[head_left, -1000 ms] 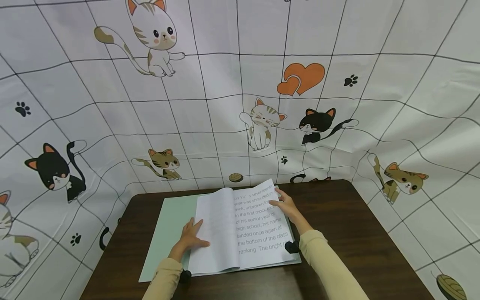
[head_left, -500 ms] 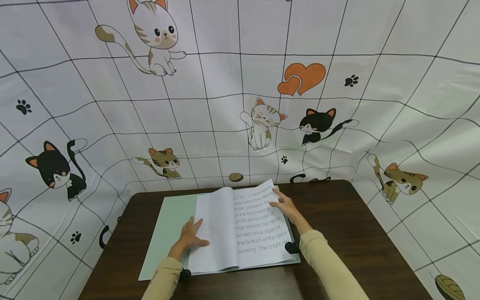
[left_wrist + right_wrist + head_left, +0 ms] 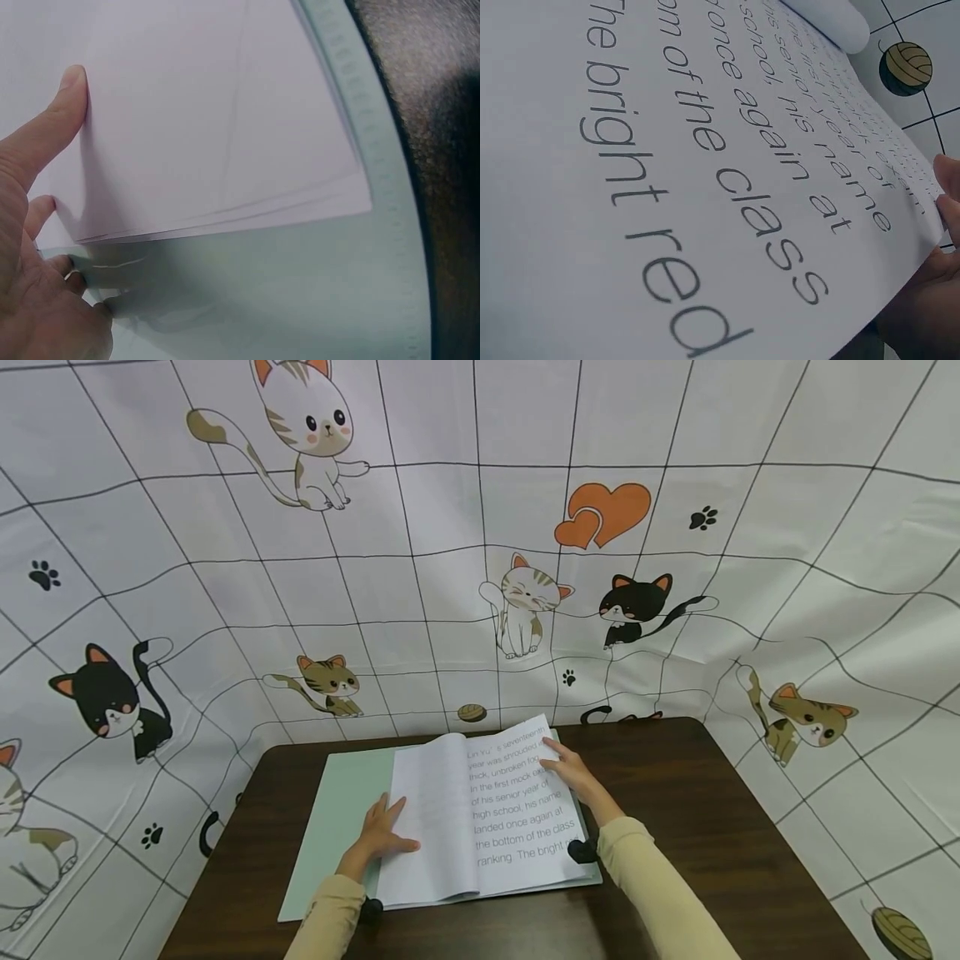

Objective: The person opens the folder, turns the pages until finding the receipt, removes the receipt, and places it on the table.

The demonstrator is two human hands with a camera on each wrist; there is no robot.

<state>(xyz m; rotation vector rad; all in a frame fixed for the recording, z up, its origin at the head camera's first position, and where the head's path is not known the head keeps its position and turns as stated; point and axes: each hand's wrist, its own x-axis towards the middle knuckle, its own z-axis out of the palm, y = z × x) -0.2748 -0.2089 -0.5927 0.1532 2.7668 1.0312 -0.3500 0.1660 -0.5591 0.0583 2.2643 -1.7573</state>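
Observation:
An open booklet of white sheets (image 3: pixel 431 860) lies on a pale green folder (image 3: pixel 337 802); large printed text covers its right page (image 3: pixel 517 827), and its left page looks blank. My left hand (image 3: pixel 380 831) rests with spread fingers over the left page's outer edge, the thumb on the paper and other fingers over the green folder (image 3: pixel 300 277). At the upper right edge of the printed page, my right hand (image 3: pixel 576 774) holds the margin between thumb and fingers. That page bows upward in the right wrist view, where my right hand (image 3: pixel 922 300) is partly hidden beneath it.
A dark brown wooden table (image 3: pixel 660 793) carries the folder. Behind and at both sides hangs a white gridded cloth (image 3: pixel 435 518) printed with cartoon cats, paw marks and hearts. A small black round object (image 3: pixel 582 852) sits at my right wrist, another (image 3: pixel 371 910) at my left.
My right fingertips have shifted slightly on the edge of the printed page. My left hand and the booklet stay almost in place.

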